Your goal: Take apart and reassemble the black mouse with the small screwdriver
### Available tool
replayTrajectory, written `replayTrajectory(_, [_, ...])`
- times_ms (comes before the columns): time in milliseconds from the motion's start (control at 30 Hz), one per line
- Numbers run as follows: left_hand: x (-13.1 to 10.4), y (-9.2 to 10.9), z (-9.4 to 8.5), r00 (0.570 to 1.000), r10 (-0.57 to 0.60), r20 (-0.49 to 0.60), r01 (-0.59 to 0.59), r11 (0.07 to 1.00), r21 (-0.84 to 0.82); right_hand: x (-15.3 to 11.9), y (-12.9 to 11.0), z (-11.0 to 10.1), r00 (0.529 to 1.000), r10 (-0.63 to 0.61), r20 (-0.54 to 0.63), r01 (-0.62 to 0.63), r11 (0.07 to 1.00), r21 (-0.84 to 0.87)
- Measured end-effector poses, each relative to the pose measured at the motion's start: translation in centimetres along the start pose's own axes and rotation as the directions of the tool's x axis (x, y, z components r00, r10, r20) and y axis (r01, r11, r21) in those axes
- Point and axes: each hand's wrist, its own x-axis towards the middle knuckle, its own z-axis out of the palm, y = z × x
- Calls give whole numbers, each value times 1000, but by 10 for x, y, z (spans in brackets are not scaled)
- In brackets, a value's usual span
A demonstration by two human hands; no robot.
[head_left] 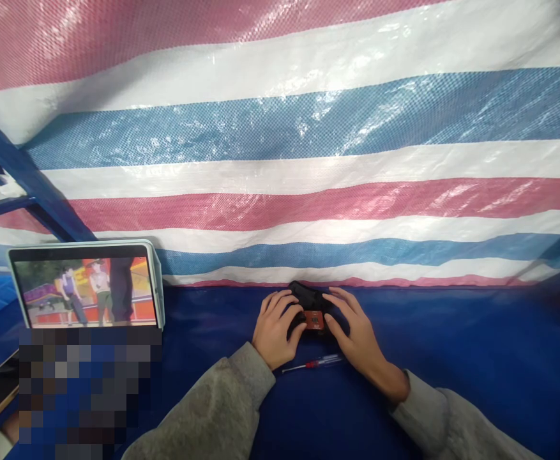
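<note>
Near the back of the blue surface lies a black object (307, 296) with a small red circuit board (314, 320) showing in it. My left hand (278, 326) has its fingers curved over the left side of the object. On the right side, my right hand (355, 329) touches the object with thumb and fingertips, its fingers slightly apart. A small screwdriver (312, 364) with a red and clear handle lies just in front of the object, between my hands, touched by neither. Its shaft points left.
A tablet (85, 291) in a pale case stands at the left, showing a cartoon. Behind it runs a blue metal frame (45, 191). A striped plastic sheet (280, 128) hangs behind the blue surface (452, 345). A pixelated patch hides the lower left.
</note>
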Motion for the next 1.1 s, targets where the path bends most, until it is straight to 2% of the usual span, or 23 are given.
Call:
replayTrajectory(100, [1,0,2,999,7,-40,-8,999,-36,0,-6,-3,996,-88,23,88,996,8])
replayTrajectory(200, [4,0,4,997,-2,-80,-3,998,-55,3,-8,-3,992,-126,12,125,992,15])
replayTrajectory(400, [4,-5,9,990,-34,-137,16,990,-137,5,-11,2,994,-77,-81,78,997,0])
replayTrajectory(533, [3,-10,14,987,-14,-161,-22,976,-219,4,-10,5,991,-58,-121,59,998,3])
replayTrajectory(833, [4,-8,9,974,4,-226,-77,947,-312,1,-3,8,990,-78,-115,83,996,32])
replayTrajectory(1100, [4,-7,8,972,3,-237,-81,943,-322,2,-4,7,991,-84,-108,90,995,45])
